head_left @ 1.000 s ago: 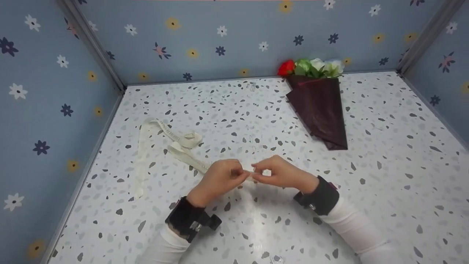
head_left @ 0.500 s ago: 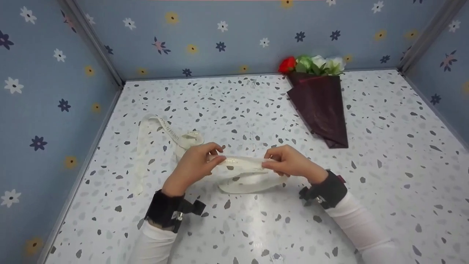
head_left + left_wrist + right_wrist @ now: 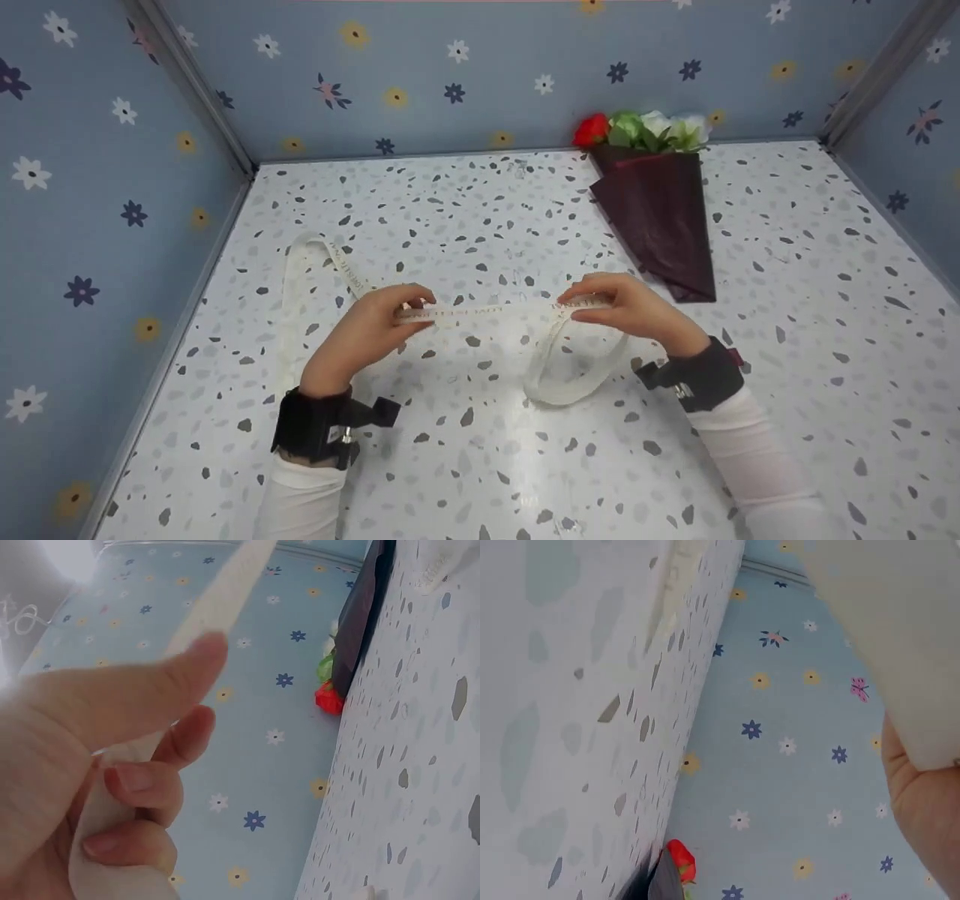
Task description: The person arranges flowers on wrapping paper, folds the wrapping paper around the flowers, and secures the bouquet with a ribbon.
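Note:
A cream ribbon (image 3: 491, 313) printed with small lettering stretches nearly straight between the two hands. My left hand (image 3: 375, 322) pinches it between thumb and fingers; in the left wrist view the ribbon (image 3: 225, 596) rises past the thumb and also passes behind the curled fingers. Over to the right, my right hand (image 3: 630, 307) pinches the ribbon too, and a loop of it hangs below that hand onto the table. In the right wrist view the ribbon (image 3: 900, 637) covers much of the right hand (image 3: 934, 817). The far left stretch of ribbon lies bent on the table.
A bouquet (image 3: 660, 217) in dark maroon wrapping, with red, green and white flowers, lies at the back right of the speckled table (image 3: 420, 217). Blue flower-patterned panels (image 3: 495, 67) stand along the back and both sides.
Both hands have moved apart, the left to the left and the right to the right, and slightly away from me. The ribbon between them is drawn out straight, with a loop under the right hand.

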Motion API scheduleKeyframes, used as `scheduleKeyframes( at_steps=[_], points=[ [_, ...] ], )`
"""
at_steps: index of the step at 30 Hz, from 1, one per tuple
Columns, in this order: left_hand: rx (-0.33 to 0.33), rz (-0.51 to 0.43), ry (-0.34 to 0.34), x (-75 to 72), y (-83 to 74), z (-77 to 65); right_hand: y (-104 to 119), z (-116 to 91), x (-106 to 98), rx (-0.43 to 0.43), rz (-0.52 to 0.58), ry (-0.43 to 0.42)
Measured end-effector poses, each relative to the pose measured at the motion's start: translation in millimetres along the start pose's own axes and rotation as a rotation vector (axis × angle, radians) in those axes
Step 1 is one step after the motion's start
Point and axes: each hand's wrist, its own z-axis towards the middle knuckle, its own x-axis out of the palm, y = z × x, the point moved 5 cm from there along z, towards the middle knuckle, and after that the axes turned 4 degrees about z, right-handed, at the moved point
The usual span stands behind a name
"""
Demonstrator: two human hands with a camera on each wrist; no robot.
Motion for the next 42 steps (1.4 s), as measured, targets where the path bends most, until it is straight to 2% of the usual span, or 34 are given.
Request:
scheduleKeyframes(
  at_steps=[3, 5, 8, 11, 15, 19, 25, 31, 38, 42],
  points=[
    [-0.018, -0.049, -0.036, -5.8, 2.3, -0.9, -4, -2, -11, 0.083, 0.007, -0.039],
    [-0.029, -0.071, -0.034, -8.1, 3.7, -1.3, -7, -5, -17, 0.155, -0.013, -0.045],
    [-0.066, -0.094, 0.002, -10.8, 8.0, -2.9, -12, -12, -26, 0.227, -0.035, -0.021],
    [-0.089, -0.092, 0.042, -15.0, 13.0, -6.9, -19, -22, -35, 0.275, -0.007, 0.003],
    [-0.063, -0.066, 0.084, -20.7, 16.5, -12.7, -30, -35, -46, 0.319, 0.091, -0.011],
    [-0.034, -0.071, 0.092, -23.1, 17.4, -13.7, -37, -45, -59, 0.337, 0.196, -0.09],
    [-0.096, -0.079, 0.036, -28.3, 21.8, -12.9, -44, -56, -78, 0.304, 0.303, -0.258],
    [-0.168, -0.03, -0.001, -33.0, 31.7, -15.5, -55, -70, -92, 0.326, 0.323, -0.371],
    [-0.24, 0.021, -0.073, -39.0, 46.4, -18.9, -64, -91, -109, 0.353, 0.36, -0.43],
    [-0.302, 0.022, -0.102, -43.3, 54.2, -21.7, -71, -104, -118, 0.393, 0.371, -0.389]
  ],
)
